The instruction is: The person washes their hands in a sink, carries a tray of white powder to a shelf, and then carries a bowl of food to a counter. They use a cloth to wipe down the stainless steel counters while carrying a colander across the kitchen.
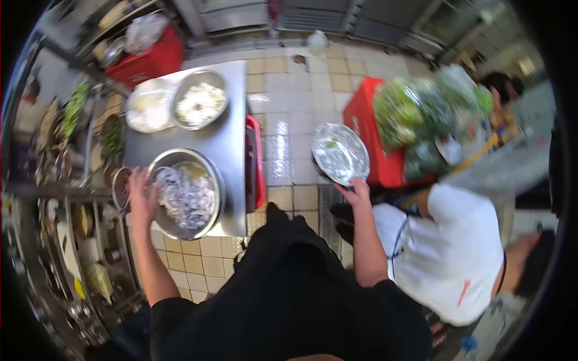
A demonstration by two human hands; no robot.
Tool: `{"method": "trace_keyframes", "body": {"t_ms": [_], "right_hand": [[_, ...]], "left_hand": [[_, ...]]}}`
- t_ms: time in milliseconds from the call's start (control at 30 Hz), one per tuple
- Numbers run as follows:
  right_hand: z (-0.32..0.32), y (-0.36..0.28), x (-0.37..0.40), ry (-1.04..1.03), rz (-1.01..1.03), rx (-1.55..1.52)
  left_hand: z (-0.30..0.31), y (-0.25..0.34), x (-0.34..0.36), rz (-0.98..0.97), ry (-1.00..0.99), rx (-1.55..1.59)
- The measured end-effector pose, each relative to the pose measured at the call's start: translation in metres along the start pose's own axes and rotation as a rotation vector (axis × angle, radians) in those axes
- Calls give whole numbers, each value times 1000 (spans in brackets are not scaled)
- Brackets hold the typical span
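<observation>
My right hand point(357, 191) grips the near rim of a shiny metal bowl point(344, 157), tilted over the floor, with a small green scrap inside. On the left, a large steel bowl point(217, 201) on the steel table holds pale grey-white pieces point(185, 198) that look like raw seafood or meat. My left hand point(143, 198) lies across that bowl's left rim, fingers stretched and apart. Just beyond its fingers is a smaller metal bowl point(120, 188). Farther back stands another steel bowl point(179, 107) of chopped white and pale green food.
A white bag point(147, 114) lies on the steel table point(236, 138). Bagged greens point(415, 111) sit on a red crate point(364, 108) at right. A person in a white shirt point(448, 253) is close on my right. Shelving point(90, 191) borders the left; the floor tiles look wet.
</observation>
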State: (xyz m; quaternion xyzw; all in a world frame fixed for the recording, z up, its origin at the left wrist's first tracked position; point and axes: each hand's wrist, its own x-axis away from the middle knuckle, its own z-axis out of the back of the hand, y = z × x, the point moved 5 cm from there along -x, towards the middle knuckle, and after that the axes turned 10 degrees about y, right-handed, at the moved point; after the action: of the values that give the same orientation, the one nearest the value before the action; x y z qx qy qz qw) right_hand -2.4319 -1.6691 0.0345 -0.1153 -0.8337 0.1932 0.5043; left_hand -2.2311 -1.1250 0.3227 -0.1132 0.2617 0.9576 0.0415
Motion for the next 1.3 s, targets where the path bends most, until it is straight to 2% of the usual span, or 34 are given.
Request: {"method": "trace_keyframes", "body": {"t_ms": [33,67,100,133,167,200,267,333,367,433,500,533,600,667,700,800,933,1033,1133,1167,1200,1267,1300], "right_hand": [[-13,-3,-6,22,-78,-59],[-15,-5,-28,5,-122,-44],[-24,-8,-39,32,-146,-38],[-25,-12,-62,8,-218,-70],[-33,-18,-73,100,-253,-58],[-43,-29,-80,152,-199,10],[-55,-51,-105,88,-175,55],[-73,-73,-128,126,-121,84],[-84,-84,-139,135,-124,96],[-98,-104,-166,174,-159,79],[-122,-125,-194,218,-181,36],[-130,-136,-210,223,-173,22],[-154,-161,-231,230,-176,-16],[-191,-185,-244,217,-196,-71],[-210,-198,-251,182,-127,-25],[-256,-227,-307,171,-174,-20],[-317,-240,-425,127,-230,107],[-395,-236,-475,221,-516,171],[-504,-227,-495,74,-374,323],[-535,-213,-532,98,-469,371],[-581,-210,-515,61,-394,447],[-652,-192,-531,-129,-332,577],[-685,-183,-533,-149,-326,592]], "left_hand": [[0,5,2,3,38,1],[-2,4,3,-162,108,-135],[0,26,1,7,99,38],[-2,36,-2,76,85,22],[-5,39,-6,35,128,13],[-14,44,-13,-12,171,11],[-26,82,-37,44,171,34],[-49,115,-71,60,142,48],[-69,126,-90,-72,174,-14],[-106,177,-130,-23,61,202],[-153,223,-169,-272,-14,216],[-170,245,-188,-249,-120,314],[-200,274,-221,-314,-213,307],[-219,296,-257,-351,-285,319],[-231,300,-274,-399,-251,323],[-256,301,-325,-367,-239,319],[-307,237,-374,-109,-221,118],[-307,206,-389,67,-151,37],[-285,185,-400,237,-16,43],[-278,176,-404,297,29,59],[-274,169,-402,374,58,50],[-266,154,-406,513,126,36],[-266,147,-407,522,172,-11]]}}
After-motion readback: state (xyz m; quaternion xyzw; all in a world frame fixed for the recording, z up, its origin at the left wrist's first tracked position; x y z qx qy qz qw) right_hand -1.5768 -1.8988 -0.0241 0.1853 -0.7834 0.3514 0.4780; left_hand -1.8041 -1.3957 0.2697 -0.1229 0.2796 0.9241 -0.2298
